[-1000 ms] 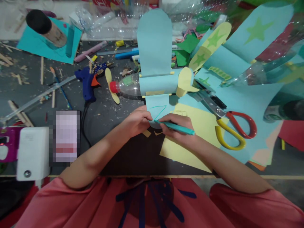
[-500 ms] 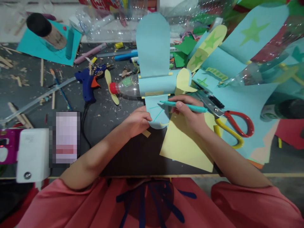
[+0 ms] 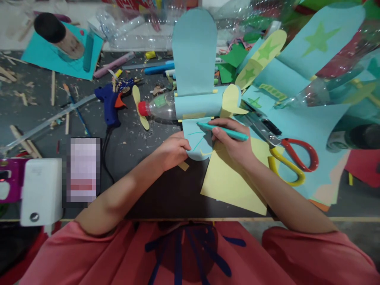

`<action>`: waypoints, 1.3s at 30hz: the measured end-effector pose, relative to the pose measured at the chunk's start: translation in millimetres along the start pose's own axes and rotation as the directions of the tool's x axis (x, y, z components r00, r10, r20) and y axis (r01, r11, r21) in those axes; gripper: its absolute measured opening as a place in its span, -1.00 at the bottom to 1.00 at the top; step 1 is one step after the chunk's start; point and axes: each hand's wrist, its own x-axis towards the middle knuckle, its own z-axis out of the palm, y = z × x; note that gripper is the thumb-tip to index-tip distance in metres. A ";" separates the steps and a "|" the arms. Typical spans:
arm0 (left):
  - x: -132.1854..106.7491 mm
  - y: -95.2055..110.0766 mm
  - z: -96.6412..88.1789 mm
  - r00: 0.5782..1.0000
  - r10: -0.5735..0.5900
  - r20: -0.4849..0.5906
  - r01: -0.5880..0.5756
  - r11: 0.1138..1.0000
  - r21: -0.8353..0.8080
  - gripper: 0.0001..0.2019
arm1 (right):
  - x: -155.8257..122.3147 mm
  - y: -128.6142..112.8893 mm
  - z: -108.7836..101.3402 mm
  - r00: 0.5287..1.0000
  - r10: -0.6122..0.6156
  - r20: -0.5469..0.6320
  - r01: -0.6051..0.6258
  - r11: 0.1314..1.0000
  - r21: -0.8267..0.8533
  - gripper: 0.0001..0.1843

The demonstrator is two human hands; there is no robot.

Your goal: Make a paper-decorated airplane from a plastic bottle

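Note:
A plane made from a plastic bottle wrapped in light blue paper lies in front of me. It has a red cap, a yellow paper propeller and a yellow tail. One blue paper wing points away from me, the other wing towards me. My left hand pinches the near wing's left edge. My right hand grips a teal marker, its tip at the near wing by the body. Thin teal lines show on that wing.
Scissors with red and yellow handles and a yellow sheet lie to the right. Another blue paper plane stands behind them. At left are a blue glue gun, a phone and a white power bank.
My right hand has drawn the marker slightly left and tilted it, so its tip has moved up the near wing towards the body. My left hand stays at the wing's edge.

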 end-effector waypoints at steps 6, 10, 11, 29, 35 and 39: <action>-0.9 1.8 2.2 1.000 -0.019 0.006 0.019 1.000 -0.013 -0.55 | -0.3 0.5 -0.8 0.999 0.013 0.033 -0.012 0.999 -0.033 -0.78; 0.2 1.2 3.3 1.000 -0.005 0.030 0.005 1.000 0.003 -0.51 | -0.6 0.7 -0.9 0.998 0.014 0.056 -0.012 0.999 -0.040 -0.77; 0.2 1.0 3.2 0.999 -0.002 0.037 0.001 1.000 0.007 -0.51 | -0.7 0.6 -0.9 0.998 0.011 0.061 -0.009 0.999 -0.042 -0.78; -0.6 -0.3 -1.2 0.999 -0.017 -0.033 0.016 1.000 -0.011 -0.67 | -8.5 -0.8 -2.0 0.981 -0.088 0.172 0.101 0.992 -0.070 -0.83; 0.7 -0.5 -1.4 0.994 -0.027 -0.104 0.021 0.998 -0.052 -0.86 | -11.2 -1.7 -2.0 0.955 -0.141 0.261 0.169 0.982 -0.085 -0.76; 2.2 -2.0 -1.6 0.992 -0.046 -0.116 0.038 0.997 -0.067 -0.92 | -12.5 -1.0 -1.7 0.919 -0.234 0.319 0.271 0.959 -0.079 -0.78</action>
